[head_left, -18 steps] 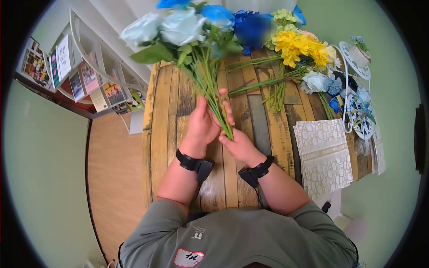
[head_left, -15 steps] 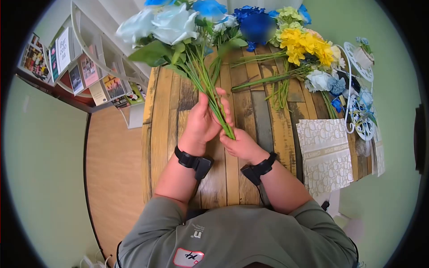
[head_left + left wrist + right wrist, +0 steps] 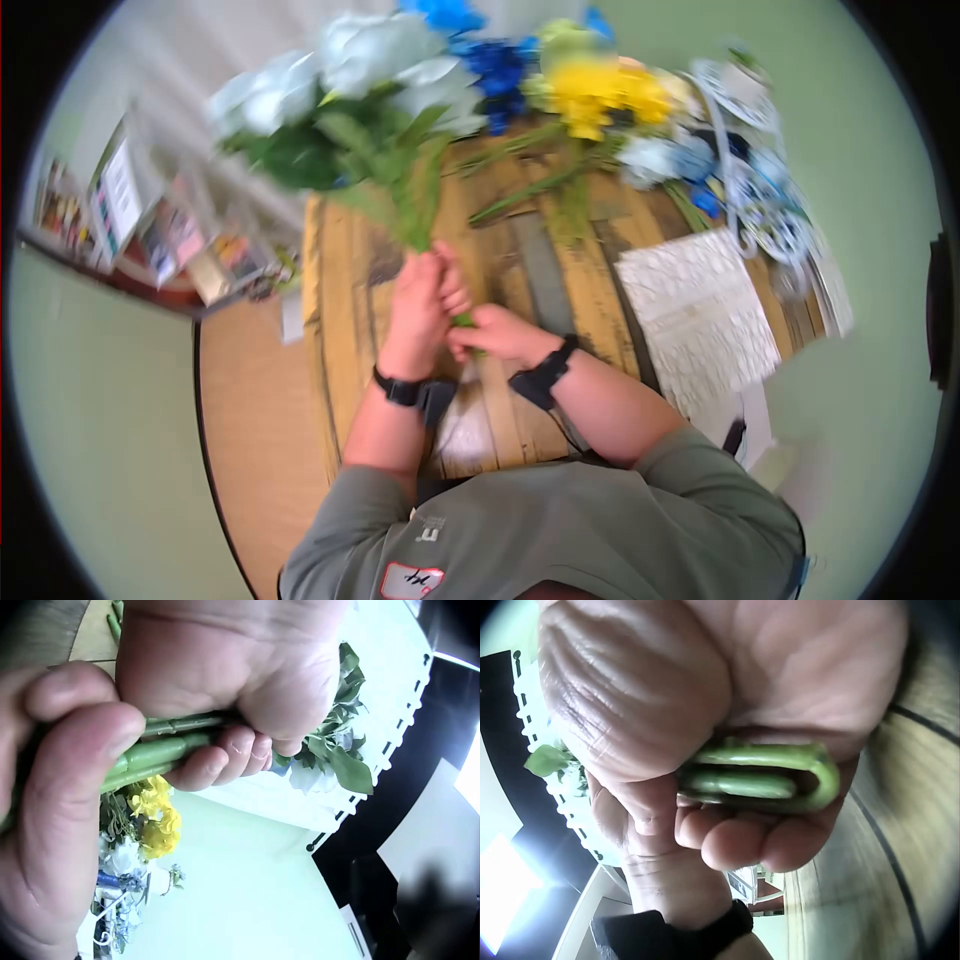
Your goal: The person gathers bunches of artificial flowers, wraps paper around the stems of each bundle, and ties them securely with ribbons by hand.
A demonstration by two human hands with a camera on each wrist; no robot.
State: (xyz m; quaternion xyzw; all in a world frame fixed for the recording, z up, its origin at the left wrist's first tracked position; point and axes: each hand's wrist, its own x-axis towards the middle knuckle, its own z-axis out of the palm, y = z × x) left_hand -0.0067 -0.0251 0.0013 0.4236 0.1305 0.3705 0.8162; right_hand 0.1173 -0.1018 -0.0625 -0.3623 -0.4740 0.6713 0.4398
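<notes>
A bunch of artificial flowers (image 3: 378, 52), large pale-blue roses with green leaves, stands up in front of me, blurred by motion. My left hand (image 3: 425, 300) grips its green stems (image 3: 157, 756), fingers curled round them. Lower down, my right hand (image 3: 505, 335) wraps the stem ends. In the right wrist view the bent end of a stem (image 3: 826, 776) folds back in a loop across the palm, beside another cut end, with the fingers curled underneath. Both hands are close together above the table.
On the wooden table (image 3: 510, 400), yellow flowers (image 3: 590, 95) and dark-blue flowers (image 3: 497, 80) lie at the back. Patterned wrapping paper (image 3: 700, 310) lies at the right, near a white metal stand (image 3: 730, 190). A magazine rack (image 3: 170, 220) stands to the left.
The left fingers have closed round the stems, where the palm lay open before. Both hands have come slightly lower and left in view, and the bunch has swung more upright; the whole view has shifted.
</notes>
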